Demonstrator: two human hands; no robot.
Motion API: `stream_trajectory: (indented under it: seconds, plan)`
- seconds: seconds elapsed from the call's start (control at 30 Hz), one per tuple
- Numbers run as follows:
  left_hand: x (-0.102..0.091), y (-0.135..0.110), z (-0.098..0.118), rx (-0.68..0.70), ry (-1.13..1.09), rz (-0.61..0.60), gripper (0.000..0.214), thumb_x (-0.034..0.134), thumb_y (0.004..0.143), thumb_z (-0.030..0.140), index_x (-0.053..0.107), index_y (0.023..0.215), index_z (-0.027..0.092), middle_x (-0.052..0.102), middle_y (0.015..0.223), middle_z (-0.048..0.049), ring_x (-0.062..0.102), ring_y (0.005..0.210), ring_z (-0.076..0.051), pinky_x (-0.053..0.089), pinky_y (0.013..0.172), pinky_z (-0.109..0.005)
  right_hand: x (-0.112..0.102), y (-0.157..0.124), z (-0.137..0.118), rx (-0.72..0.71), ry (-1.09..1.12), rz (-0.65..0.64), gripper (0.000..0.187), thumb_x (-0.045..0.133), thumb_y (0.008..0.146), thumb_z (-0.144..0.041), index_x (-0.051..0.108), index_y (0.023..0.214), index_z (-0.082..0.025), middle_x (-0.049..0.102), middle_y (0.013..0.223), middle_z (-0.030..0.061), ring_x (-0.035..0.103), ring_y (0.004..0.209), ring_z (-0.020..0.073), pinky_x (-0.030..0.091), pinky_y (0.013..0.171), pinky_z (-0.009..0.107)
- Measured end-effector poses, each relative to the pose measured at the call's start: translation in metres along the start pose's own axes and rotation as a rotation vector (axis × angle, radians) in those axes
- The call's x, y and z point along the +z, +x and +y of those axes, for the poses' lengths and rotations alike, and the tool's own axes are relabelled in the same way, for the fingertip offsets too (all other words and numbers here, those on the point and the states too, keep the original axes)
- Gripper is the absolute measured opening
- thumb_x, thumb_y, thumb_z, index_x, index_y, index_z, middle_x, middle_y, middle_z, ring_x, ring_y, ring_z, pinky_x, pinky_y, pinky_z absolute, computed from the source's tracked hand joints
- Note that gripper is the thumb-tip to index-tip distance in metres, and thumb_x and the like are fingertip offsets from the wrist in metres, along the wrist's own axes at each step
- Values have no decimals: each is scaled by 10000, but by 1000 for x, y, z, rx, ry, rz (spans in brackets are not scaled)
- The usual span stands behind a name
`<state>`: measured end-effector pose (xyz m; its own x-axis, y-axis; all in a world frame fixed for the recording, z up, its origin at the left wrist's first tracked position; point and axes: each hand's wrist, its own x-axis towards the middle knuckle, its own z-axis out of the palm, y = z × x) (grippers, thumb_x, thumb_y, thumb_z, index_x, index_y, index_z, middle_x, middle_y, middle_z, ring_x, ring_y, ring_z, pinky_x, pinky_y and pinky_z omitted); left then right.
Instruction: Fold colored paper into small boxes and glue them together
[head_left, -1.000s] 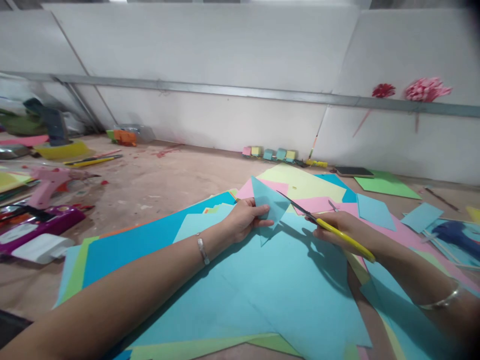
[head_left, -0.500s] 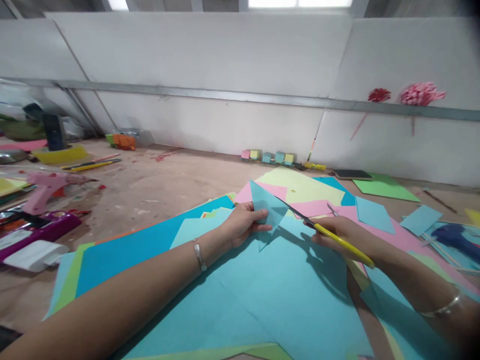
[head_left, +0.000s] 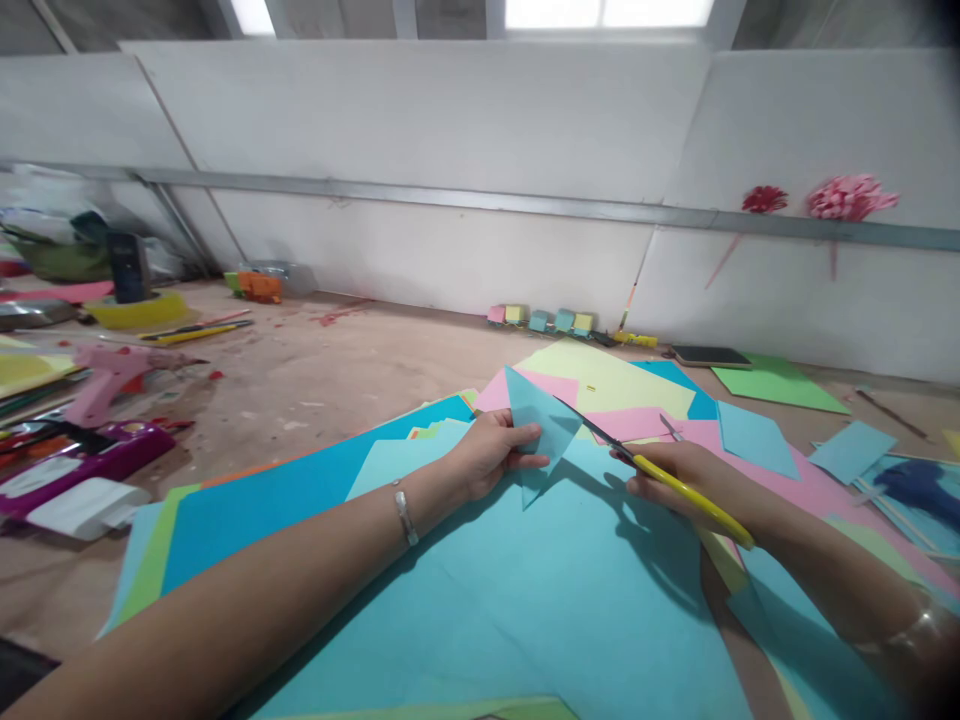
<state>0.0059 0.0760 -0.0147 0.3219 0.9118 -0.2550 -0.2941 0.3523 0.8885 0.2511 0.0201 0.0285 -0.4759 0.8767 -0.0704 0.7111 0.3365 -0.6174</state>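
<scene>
My left hand [head_left: 495, 452] pinches a light blue paper triangle [head_left: 546, 420], held upright above the papers with its tip pointing up. In my right hand [head_left: 671, 472] is a pair of scissors [head_left: 686, 492] with yellow handles. Its blades are spread apart; the longer-showing one reaches to the right edge of the paper triangle. Whether the blade touches the paper I cannot tell. Beneath both hands lies a large light blue sheet [head_left: 480, 610], on which their shadows fall.
Pink, yellow, green and darker blue sheets [head_left: 270, 500] spread around. At left are a pink glue gun [head_left: 112, 372], a purple device [head_left: 112, 455] and yellow tape [head_left: 139, 312]. Small paper cubes [head_left: 540, 320] stand by the wall. A dark blue glue gun [head_left: 919, 490] lies at right.
The whole view has shifted slightly, so everything appears a little lower and further right. My hands, the paper triangle and the spread scissors keep nearly the same positions relative to each other.
</scene>
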Motion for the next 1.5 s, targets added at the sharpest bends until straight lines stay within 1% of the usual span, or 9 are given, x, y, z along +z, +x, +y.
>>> stream_trajectory:
  seconds: [0.2,0.37,0.47,0.6,0.8,0.97,1.17,1.4,1.5]
  plan:
    - [0,0,0,-4,-9,-8,92,636,807,18,664,885,59,684,878,-122,663,672,-144,597,569,-241,1,0,-2,25,-22,19,412,478,851,-578,418,682,-208,352,667,-28,352,631,143,292,579,263]
    - [0,0,0,-15,-14,-2,86,625,813,16,661,880,57,687,849,-119,670,678,-156,598,560,-238,2,0,-1,29,-50,16,424,462,857,-601,470,713,-202,374,663,-24,363,622,143,298,573,264]
    - [0,0,1,-17,-14,-6,89,626,809,12,660,875,60,689,836,-119,670,674,-157,597,553,-239,1,0,-3,28,-83,32,438,456,852,-612,470,697,-203,409,664,-20,399,617,147,326,586,267]
    - [0,0,1,-13,-16,-14,95,628,805,7,656,881,59,683,831,-111,661,663,-147,599,556,-241,0,1,-6,36,-106,48,441,461,844,-612,457,678,-204,400,649,-27,399,603,141,324,576,259]
    - [1,-1,2,-12,-13,-4,68,615,814,5,644,836,62,664,794,-92,646,640,-134,602,564,-251,1,-2,-6,104,-7,1,433,483,837,-609,434,681,-208,425,627,-35,440,547,126,344,528,249]
    - [2,-2,2,-8,-7,4,69,619,813,6,642,847,61,663,820,-97,643,632,-128,599,562,-246,2,-2,-3,136,35,4,423,527,819,-602,453,689,-206,424,604,-45,457,514,118,366,500,246]
    - [3,-3,2,-15,0,4,71,612,812,4,646,831,64,673,809,-96,652,649,-140,598,552,-239,2,-1,-2,160,66,16,403,574,785,-593,538,736,-195,416,615,-42,450,496,116,394,461,245]
    - [1,-2,1,-12,8,-9,78,612,821,16,663,861,59,689,839,-113,669,676,-153,604,565,-241,-1,-1,-3,151,-9,21,365,533,810,-543,598,796,-185,457,613,-28,460,483,121,387,474,255]
    - [0,-1,0,-10,9,-12,85,613,820,16,664,870,61,694,855,-122,673,681,-153,606,572,-243,-1,-1,-3,137,-42,31,367,527,808,-549,575,748,-190,453,597,-29,451,483,121,368,482,257]
